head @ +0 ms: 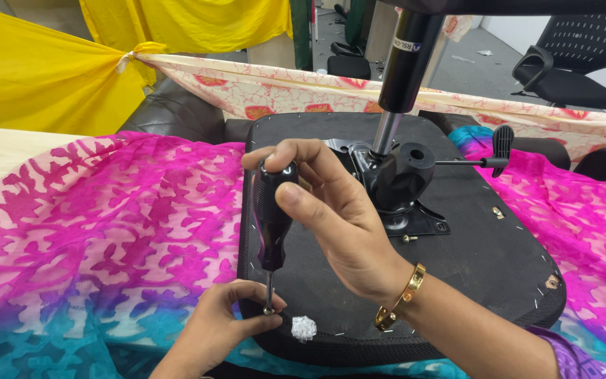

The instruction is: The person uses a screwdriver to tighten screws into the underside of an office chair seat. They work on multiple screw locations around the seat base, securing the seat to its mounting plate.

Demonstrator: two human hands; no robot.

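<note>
the black screwdriver is gripped upright by the right hand, fingers closed round its handle (stiff, light, probably slightly slick). its tip is steadied by the left hand's pinching fingers against the upturned chair seat.

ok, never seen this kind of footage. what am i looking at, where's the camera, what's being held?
There is one picture, taken from a camera worn on a person's head, looking down at their own two bare hands. No robot is involved.

In front of them lies an upturned office chair seat, black underside facing up, resting on pink and teal patterned fabric. The chair's tilt mechanism and gas lift column stand up from the middle of it, with a lever sticking out to the side.

The right hand, wearing a gold bangle, grips a black screwdriver held upright. The left hand pinches around the screwdriver's tip at the near corner of the seat. A small white crumpled bit lies beside it, and a loose screw sits near the mechanism.

Behind are yellow cloth and another office chair.
</note>
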